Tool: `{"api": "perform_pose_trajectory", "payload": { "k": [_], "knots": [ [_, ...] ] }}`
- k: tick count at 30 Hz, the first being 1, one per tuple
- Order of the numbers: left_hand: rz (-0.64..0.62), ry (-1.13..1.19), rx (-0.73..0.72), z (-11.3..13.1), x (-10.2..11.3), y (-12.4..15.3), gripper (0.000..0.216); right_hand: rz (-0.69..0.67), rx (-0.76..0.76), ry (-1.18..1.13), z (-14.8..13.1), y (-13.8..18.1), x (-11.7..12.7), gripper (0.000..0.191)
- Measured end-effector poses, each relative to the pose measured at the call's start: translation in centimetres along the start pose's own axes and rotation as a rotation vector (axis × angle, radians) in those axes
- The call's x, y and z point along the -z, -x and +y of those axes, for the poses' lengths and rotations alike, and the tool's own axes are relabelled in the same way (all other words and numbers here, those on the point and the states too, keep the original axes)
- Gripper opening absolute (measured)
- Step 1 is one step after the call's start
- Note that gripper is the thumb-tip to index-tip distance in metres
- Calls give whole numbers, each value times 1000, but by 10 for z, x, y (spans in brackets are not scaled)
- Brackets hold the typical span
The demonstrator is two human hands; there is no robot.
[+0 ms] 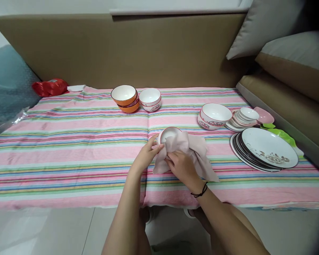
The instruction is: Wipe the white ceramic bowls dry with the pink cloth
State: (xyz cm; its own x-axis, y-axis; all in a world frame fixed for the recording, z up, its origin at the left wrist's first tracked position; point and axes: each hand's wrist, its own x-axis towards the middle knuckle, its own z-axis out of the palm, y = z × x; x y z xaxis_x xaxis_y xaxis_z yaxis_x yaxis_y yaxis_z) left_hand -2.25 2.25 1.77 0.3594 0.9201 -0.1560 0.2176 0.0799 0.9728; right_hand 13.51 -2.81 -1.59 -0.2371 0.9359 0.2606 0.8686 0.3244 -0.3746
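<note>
two hands were near the frame's centre: the left hand (pixel 146 153) gripped a white bowl (pixel 167 134), the right hand (pixel 183 167) pinched a cloth (pixel 200 150) against it; wiping seemed in hand, the next move likely needing the bowl turned.

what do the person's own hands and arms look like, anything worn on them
The left hand and right hand are ungloved, and the forearms show no sleeves. A thin black band, looking like a knotted cord, circles the right wrist; none shows on the left. No rings can be made out, though some fingers are partly hidden.
</note>
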Motion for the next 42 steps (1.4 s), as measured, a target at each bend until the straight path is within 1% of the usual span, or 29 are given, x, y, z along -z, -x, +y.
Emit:
{"api": "perform_pose_trajectory", "payload": {
  "k": [2, 3, 4, 6, 8, 13, 16, 18, 21, 23, 26, 29, 31, 33, 37, 39, 42],
  "knots": [
    [-13, 7, -9, -2, 0, -1, 61, -43, 36, -100, 0, -1, -2, 19],
    [-15, 8, -15, -3, 1, -1, 61, -57, 69, -145, 1, -1, -3, 22],
    [-16, 10, -22, -4, 1, -1, 60, -65, 100, -171, 3, -2, -3, 29],
    [-20, 9, -29, -5, 2, -1, 61, -74, 129, -152, 6, -2, -4, 45],
    [-34, 9, -31, -4, 3, 0, 61, -83, 91, -70, 10, -1, -5, 54],
    [-65, 19, -50, -2, 2, 2, 58, -58, -37, 109, 12, 4, -9, 54],
    [-41, 21, -35, -3, 1, 0, 58, -80, -23, 116, 8, 3, -8, 49],
    [-5, 27, -7, -4, -1, -1, 59, -126, -17, 67, 6, 1, -3, 41],
    [16, 34, 19, -2, -2, -2, 61, -193, -61, -27, 3, -2, 7, 31],
    [14, 41, 23, 0, -2, -2, 62, -193, -59, -121, 1, -2, 12, 27],
    [0, 51, 7, 1, -1, -1, 60, -169, -18, -285, 0, -2, 17, 29],
    [-19, 45, -7, -2, 1, -1, 60, -175, 8, -335, 1, -3, 18, 37],
    [-28, 39, -11, -5, 2, -1, 61, -163, 29, -276, 5, -3, 17, 44],
    [-36, 33, -18, -7, 3, -1, 61, -136, 42, -157, 10, -2, 15, 49],
    [-24, -11, -26, -7, 2, -1, 60, -106, -23, 102, 17, 2, 7, 50],
    [-9, -34, -25, -6, 1, -1, 60, -114, -37, 150, 17, 2, 5, 49],
    [27, -34, -19, -5, -1, -2, 60, -148, -19, 108, 12, -1, 5, 38]
  ]
}}
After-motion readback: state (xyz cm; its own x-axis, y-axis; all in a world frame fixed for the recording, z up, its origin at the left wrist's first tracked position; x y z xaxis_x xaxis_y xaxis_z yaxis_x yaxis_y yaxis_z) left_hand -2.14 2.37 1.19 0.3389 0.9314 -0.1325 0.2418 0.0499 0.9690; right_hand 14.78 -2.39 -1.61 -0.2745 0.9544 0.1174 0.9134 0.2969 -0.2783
